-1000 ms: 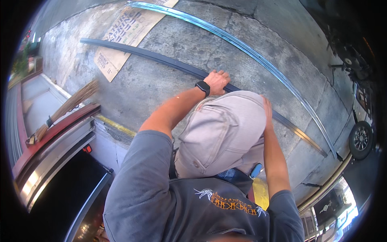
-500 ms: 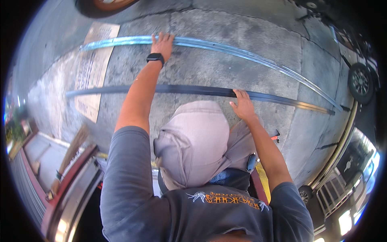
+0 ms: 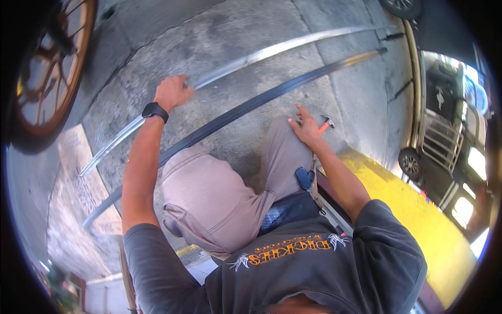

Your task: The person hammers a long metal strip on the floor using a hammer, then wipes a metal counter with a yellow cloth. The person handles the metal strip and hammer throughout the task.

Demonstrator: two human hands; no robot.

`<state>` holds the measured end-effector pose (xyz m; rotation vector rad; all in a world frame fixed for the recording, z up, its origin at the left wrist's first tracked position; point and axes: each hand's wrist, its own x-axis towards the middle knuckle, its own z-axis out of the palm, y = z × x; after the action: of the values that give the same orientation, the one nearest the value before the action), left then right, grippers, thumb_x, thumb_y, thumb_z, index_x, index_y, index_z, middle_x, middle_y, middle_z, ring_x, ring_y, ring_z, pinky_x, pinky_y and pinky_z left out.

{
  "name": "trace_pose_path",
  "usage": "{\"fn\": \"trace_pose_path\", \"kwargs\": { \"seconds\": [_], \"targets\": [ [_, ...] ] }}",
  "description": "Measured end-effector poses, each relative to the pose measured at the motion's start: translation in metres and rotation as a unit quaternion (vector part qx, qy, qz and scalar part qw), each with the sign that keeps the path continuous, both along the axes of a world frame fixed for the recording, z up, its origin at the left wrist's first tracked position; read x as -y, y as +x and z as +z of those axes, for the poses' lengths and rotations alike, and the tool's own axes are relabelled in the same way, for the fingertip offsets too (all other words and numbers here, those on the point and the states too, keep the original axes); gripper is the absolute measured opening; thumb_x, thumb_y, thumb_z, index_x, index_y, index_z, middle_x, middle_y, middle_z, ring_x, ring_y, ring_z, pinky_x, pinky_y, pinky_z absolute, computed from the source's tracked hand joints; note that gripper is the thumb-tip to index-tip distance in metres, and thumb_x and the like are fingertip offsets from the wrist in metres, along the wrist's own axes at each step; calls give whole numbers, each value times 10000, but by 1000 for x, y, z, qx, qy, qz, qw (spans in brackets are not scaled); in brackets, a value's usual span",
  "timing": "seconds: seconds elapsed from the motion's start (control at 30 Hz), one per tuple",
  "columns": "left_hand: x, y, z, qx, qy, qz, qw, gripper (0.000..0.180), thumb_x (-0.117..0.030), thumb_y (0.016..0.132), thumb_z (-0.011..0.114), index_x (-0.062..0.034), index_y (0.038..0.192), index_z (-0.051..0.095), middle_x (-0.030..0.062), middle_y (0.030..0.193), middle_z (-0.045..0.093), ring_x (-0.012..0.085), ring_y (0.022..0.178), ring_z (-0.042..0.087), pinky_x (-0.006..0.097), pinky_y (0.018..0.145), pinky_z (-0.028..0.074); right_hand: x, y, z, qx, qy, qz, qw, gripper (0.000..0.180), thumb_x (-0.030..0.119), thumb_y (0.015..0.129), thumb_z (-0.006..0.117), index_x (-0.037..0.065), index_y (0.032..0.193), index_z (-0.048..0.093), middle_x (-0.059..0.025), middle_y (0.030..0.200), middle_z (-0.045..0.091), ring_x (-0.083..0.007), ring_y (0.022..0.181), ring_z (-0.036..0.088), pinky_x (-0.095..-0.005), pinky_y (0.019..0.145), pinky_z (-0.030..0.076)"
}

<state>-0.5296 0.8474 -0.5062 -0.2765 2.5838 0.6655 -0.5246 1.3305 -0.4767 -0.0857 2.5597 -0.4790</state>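
Note:
My left hand (image 3: 173, 92) is over the long silver metal bars (image 3: 256, 56), its fingers curled around them and slightly blurred. Closer to me, a long dark metal bar (image 3: 240, 111) lies roughly alongside the silver ones; no hand is on it. My right hand (image 3: 307, 127) is beside my raised knee with the fingers apart and nothing in it. A hammer with an orange-red handle (image 3: 325, 125) lies on the ground just beyond that hand.
Flattened cardboard (image 3: 83, 178) lies under the left ends of the bars. A motorcycle wheel (image 3: 52, 78) stands at the upper left. To the right are a yellow-painted surface (image 3: 397, 209) and a parked vehicle (image 3: 444, 120). The concrete ground (image 3: 183, 44) has cracks.
The view has turned, so the bars now slant up to the right. My right hand has left the dark bar and come back near my knee. My left hand's fingers have curled over the silver bars.

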Motion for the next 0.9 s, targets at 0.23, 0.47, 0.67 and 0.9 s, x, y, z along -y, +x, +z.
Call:
{"fn": "trace_pose_path", "kwargs": {
  "seconds": [0.23, 0.47, 0.67, 0.9],
  "targets": [
    [-4, 44, -49, -102, -108, 72, 986, 663, -319, 925, 593, -111, 1519, 384, 173, 1539, 422, 365, 1412, 402, 582, 1142, 309, -76, 31, -39, 2, 87, -208, 974, 750, 387, 842, 740, 37, 1436, 448, -255, 1230, 632, -390, 1133, 631, -441, 965, 492],
    [14, 129, -76, -53, -180, 70, 980, 749, -339, 927, 625, -127, 1561, 288, 143, 1631, 247, 355, 1514, 207, 631, 1180, 201, -229, 124, -153, 224, 16, -303, 926, 500, 297, 815, 714, -79, 1134, 633, -261, 1048, 701, -345, 973, 695, -437, 822, 535],
    [12, 111, -50, 30, -227, 29, 973, 767, -385, 943, 619, -109, 1566, 266, 155, 1643, 201, 401, 1507, 195, 628, 1176, 216, -216, 110, -157, 169, 94, -237, 952, 567, 353, 763, 768, -74, 1113, 640, -268, 1027, 704, -370, 980, 701, -462, 808, 537],
    [7, 124, -76, -6, -204, 58, 977, 835, -455, 911, 622, -76, 1562, 261, 190, 1639, 192, 407, 1512, 171, 584, 1193, 224, -123, 61, -53, -100, 160, -282, 941, 448, 374, 931, 626, -69, 993, 611, -203, 818, 650, -351, 782, 643, -456, 725, 500]
  ]
}}
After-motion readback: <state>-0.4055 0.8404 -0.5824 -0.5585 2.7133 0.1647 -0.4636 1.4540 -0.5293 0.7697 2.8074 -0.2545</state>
